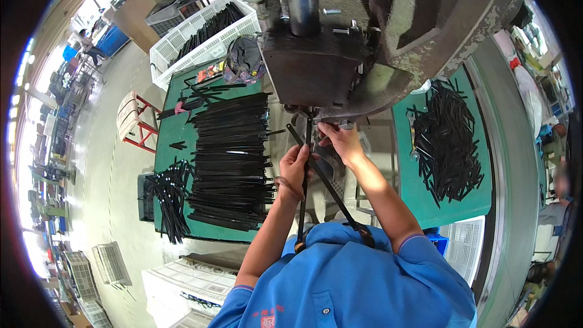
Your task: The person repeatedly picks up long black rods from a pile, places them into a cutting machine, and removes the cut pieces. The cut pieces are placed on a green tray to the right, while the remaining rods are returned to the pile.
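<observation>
Before me stands a heavy press machine point(314, 64) with a dark block and a steel cylinder. My left hand point(295, 166) grips long black strips point(328, 184) that cross near its fingers; one upper end reaches the lower front of the press. Beside that end, my right hand point(339, 141) has its thumb and fingers at the machine's underside; whether it pinches a small part cannot be told. Long black strips point(230, 159) lie stacked in a wide row on the green table at left. A heap of shorter black pieces point(448, 146) covers part of the right table.
Beside the heap lies a wrench point(412, 136). A white plastic crate point(159, 64) of black strips, a bag point(244, 59) and a red-framed stool point(139, 123) are at left. White crates point(186, 282) stand below the left table point(175, 132). People are visible farther off on both sides.
</observation>
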A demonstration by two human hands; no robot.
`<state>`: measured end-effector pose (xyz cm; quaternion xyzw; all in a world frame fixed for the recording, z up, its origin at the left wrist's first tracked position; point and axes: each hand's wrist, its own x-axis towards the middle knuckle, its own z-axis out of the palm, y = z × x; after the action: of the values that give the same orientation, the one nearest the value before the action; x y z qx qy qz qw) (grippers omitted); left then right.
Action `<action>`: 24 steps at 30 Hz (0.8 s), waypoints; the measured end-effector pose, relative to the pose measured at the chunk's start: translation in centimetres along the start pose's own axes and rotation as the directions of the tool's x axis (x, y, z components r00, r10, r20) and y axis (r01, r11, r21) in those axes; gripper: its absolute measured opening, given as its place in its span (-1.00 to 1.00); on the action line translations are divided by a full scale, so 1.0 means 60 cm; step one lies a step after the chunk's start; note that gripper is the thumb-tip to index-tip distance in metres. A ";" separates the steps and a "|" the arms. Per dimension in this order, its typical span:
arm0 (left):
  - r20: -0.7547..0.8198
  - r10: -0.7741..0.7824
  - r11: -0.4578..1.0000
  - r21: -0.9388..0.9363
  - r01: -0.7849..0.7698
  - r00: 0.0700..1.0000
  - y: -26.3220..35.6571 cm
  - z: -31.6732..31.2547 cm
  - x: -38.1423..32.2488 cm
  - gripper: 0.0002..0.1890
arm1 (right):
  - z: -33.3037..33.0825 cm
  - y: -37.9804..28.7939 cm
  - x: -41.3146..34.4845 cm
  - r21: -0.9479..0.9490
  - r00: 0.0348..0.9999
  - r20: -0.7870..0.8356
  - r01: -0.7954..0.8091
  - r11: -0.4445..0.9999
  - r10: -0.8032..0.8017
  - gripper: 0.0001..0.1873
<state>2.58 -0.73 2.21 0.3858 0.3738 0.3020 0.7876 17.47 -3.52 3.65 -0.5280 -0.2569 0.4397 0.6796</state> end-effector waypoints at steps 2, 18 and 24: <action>0.004 -0.013 1.000 -0.011 0.013 1.000 0.003 -0.002 0.001 -0.79 | -0.003 0.021 0.025 0.027 0.999 0.037 0.001 1.000 -0.002 -0.87; 0.038 0.022 1.000 -0.011 -0.021 0.999 -0.004 -0.004 -0.003 -0.80 | -0.004 0.029 0.038 -0.027 0.996 -0.024 -0.091 0.995 0.090 -0.81; 0.051 -0.063 0.998 -0.005 0.063 0.997 -0.010 -0.014 0.006 -0.82 | -0.006 0.022 0.034 -0.119 0.986 -0.001 -0.165 0.979 0.166 -0.76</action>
<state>2.17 -0.45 1.23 0.3787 0.3647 0.2684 0.8071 18.33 -1.83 2.08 -0.5850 -0.2407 0.4810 0.6070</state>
